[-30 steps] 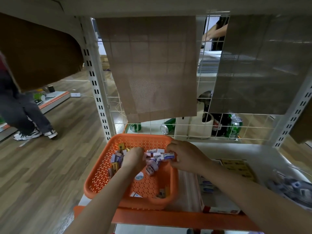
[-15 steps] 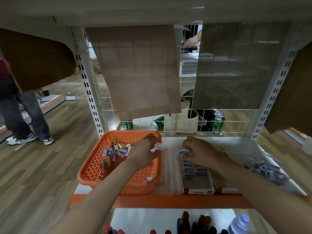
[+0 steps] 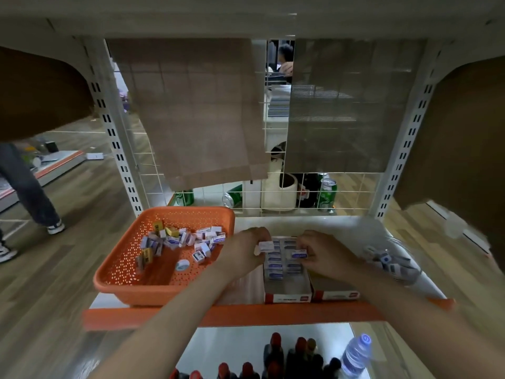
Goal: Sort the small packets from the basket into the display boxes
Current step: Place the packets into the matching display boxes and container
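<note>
Covering most of the second display box [image 3: 336,294] under the right hand [image 3: 325,255]; failing to read packet print, too small. Pinching white packet [image 3: 266,246] in curled left hand [image 3: 243,250], long axis left-right. Pinching blue-labelled packet [image 3: 299,254] likewise in right hand, both over display box [image 3: 287,298]. Sitting left of left hand: basket [image 3: 164,288] with loose packets [image 3: 188,237].

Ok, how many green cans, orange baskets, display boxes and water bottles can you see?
Green cans: 3
Orange basket: 1
Display boxes: 2
Water bottle: 1
Total: 7
</note>
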The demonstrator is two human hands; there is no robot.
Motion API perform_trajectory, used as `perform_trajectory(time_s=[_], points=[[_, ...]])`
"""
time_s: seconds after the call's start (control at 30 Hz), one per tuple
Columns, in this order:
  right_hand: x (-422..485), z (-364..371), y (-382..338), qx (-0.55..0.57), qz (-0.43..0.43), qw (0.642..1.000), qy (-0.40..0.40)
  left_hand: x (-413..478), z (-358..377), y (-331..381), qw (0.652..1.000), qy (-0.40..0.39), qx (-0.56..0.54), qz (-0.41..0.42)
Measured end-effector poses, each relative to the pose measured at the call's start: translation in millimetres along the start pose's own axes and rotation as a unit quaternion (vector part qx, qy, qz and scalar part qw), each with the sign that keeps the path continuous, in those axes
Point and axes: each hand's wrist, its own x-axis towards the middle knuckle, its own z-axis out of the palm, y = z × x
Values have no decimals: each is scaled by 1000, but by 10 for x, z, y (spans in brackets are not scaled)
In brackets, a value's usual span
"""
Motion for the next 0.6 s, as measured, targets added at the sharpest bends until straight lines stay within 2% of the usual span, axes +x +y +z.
perform_trajectory(time_s=[0.2, 0.37, 0.6], points=[[13, 187, -67, -14, -12, 1000, -10, 21, 48, -39, 1000, 2, 14, -3], [80, 439, -199, 16, 11, 999, -35, 13, 78, -82, 1000, 4, 11, -6], [132, 656, -269, 30, 29, 999, -11, 13, 126, -147, 1000, 1, 10, -7]])
